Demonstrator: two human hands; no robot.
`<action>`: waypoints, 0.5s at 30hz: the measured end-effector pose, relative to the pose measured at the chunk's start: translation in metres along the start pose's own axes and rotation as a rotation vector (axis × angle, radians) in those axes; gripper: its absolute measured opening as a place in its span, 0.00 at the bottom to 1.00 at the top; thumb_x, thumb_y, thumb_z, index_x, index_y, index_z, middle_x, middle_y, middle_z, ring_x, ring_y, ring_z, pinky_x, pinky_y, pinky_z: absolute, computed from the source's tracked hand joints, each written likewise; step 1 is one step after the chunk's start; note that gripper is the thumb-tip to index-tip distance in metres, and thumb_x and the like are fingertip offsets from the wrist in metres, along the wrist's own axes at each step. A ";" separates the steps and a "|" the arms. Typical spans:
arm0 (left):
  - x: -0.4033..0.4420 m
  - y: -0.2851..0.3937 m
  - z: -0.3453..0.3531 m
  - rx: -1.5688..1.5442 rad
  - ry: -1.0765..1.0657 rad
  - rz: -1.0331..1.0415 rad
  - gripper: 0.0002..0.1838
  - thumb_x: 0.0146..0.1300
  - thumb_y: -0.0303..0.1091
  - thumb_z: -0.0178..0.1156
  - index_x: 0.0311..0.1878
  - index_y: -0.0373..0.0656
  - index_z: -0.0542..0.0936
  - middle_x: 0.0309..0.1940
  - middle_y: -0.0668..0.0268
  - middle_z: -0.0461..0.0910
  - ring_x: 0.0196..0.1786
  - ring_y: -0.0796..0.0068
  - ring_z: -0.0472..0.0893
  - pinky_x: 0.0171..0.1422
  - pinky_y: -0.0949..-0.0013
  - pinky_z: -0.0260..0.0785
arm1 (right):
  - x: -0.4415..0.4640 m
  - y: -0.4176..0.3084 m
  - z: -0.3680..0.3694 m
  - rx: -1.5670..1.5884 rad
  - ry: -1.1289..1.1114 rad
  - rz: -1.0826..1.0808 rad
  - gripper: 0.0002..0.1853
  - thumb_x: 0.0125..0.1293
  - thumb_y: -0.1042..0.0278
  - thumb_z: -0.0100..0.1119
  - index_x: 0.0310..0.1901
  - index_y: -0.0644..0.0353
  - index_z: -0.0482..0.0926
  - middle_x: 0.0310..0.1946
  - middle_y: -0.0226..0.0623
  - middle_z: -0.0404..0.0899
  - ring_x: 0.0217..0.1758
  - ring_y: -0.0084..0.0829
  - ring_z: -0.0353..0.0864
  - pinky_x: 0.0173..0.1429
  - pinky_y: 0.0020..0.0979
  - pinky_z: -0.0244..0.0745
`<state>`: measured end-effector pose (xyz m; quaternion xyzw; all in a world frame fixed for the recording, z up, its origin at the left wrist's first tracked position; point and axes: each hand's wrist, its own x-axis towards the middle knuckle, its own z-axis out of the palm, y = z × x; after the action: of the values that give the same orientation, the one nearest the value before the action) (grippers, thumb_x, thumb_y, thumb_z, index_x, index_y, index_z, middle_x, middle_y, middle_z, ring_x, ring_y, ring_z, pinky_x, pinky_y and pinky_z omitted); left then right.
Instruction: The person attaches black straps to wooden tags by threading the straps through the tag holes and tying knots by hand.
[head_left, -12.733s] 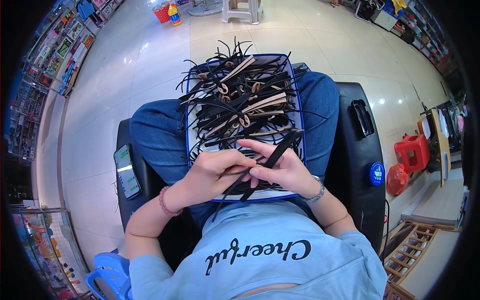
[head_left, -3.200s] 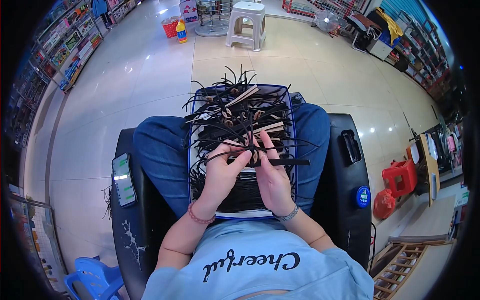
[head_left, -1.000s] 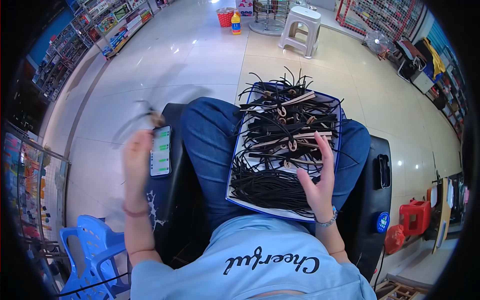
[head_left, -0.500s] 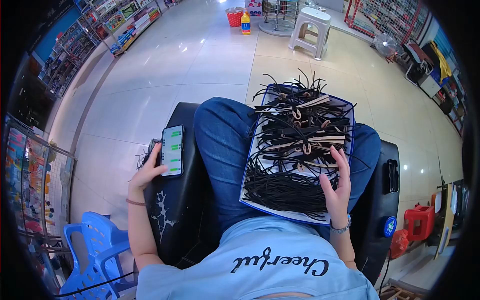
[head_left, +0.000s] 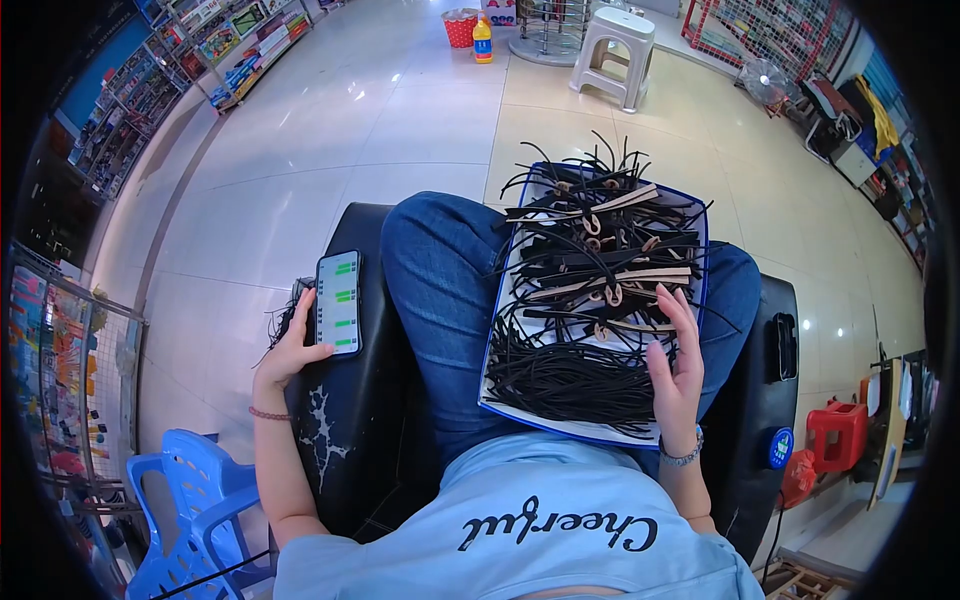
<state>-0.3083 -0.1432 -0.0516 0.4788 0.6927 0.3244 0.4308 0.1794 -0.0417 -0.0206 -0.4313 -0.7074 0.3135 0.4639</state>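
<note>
Right grip (head_left: 680, 372) beside black cords (head_left: 575, 378)

single head cam, worn by the person, wide fisheye, dark round edges, facing forward and steeply down, shirt (head_left: 500, 510) nearest at bottom, left hand (head_left: 288, 350), right hand (head_left: 680, 378) and tray (head_left: 520, 407) within arm's reach, stool (head_left: 615, 50) far up top

The left hand (head_left: 291, 350) lay beside the phone (head_left: 340, 302); the right hand (head_left: 680, 382) curved over the tray (head_left: 560, 422) of black cords (head_left: 575, 380).
</note>
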 end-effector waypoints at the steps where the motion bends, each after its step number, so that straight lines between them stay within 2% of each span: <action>1: 0.000 0.000 0.000 -0.003 -0.001 -0.003 0.57 0.45 0.33 0.69 0.76 0.42 0.43 0.77 0.53 0.35 0.79 0.65 0.34 0.78 0.64 0.28 | 0.001 -0.001 0.000 0.055 0.002 0.002 0.23 0.65 0.66 0.51 0.62 0.62 0.69 0.65 0.42 0.68 0.75 0.43 0.52 0.76 0.41 0.44; 5: 0.000 -0.006 -0.002 0.016 0.000 0.010 0.58 0.45 0.33 0.69 0.76 0.43 0.43 0.77 0.52 0.35 0.79 0.65 0.33 0.78 0.64 0.29 | 0.007 -0.012 0.000 0.254 -0.012 -0.103 0.25 0.71 0.53 0.40 0.61 0.62 0.70 0.65 0.47 0.68 0.75 0.45 0.53 0.76 0.43 0.41; 8: 0.001 -0.005 -0.002 0.012 -0.005 0.017 0.58 0.45 0.33 0.69 0.76 0.43 0.43 0.77 0.53 0.35 0.79 0.65 0.34 0.78 0.64 0.30 | 0.009 -0.026 0.004 0.455 -0.013 -0.167 0.28 0.72 0.45 0.36 0.59 0.60 0.71 0.64 0.50 0.68 0.75 0.48 0.53 0.75 0.47 0.40; 9: 0.001 -0.003 -0.001 0.011 -0.005 0.018 0.58 0.45 0.33 0.70 0.76 0.43 0.43 0.77 0.53 0.35 0.79 0.65 0.34 0.78 0.64 0.30 | 0.011 -0.036 0.002 0.463 -0.054 -0.203 0.29 0.72 0.41 0.36 0.59 0.57 0.70 0.64 0.53 0.67 0.75 0.51 0.51 0.75 0.50 0.40; 12: 0.001 -0.002 0.000 -0.010 -0.008 0.015 0.58 0.45 0.32 0.70 0.76 0.43 0.43 0.77 0.54 0.35 0.79 0.65 0.35 0.78 0.64 0.31 | 0.017 -0.060 0.001 0.587 -0.190 -0.364 0.30 0.71 0.37 0.34 0.60 0.53 0.68 0.64 0.54 0.67 0.75 0.54 0.50 0.75 0.51 0.39; 13: 0.001 -0.003 0.000 -0.020 -0.010 0.014 0.58 0.44 0.32 0.70 0.76 0.43 0.42 0.77 0.54 0.35 0.79 0.65 0.35 0.78 0.64 0.31 | 0.017 -0.070 -0.001 0.611 -0.247 -0.407 0.31 0.71 0.35 0.33 0.61 0.51 0.67 0.64 0.57 0.66 0.75 0.58 0.47 0.74 0.54 0.38; 15: 0.002 -0.003 0.000 -0.029 -0.014 0.009 0.58 0.44 0.31 0.70 0.76 0.43 0.43 0.77 0.55 0.35 0.79 0.65 0.36 0.78 0.65 0.31 | 0.021 -0.091 0.011 0.794 -0.245 -0.629 0.31 0.72 0.37 0.33 0.60 0.54 0.68 0.61 0.58 0.69 0.73 0.64 0.48 0.73 0.58 0.37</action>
<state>-0.3096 -0.1427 -0.0545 0.4780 0.6829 0.3330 0.4408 0.1362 -0.0628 0.0599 0.0511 -0.6787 0.4510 0.5773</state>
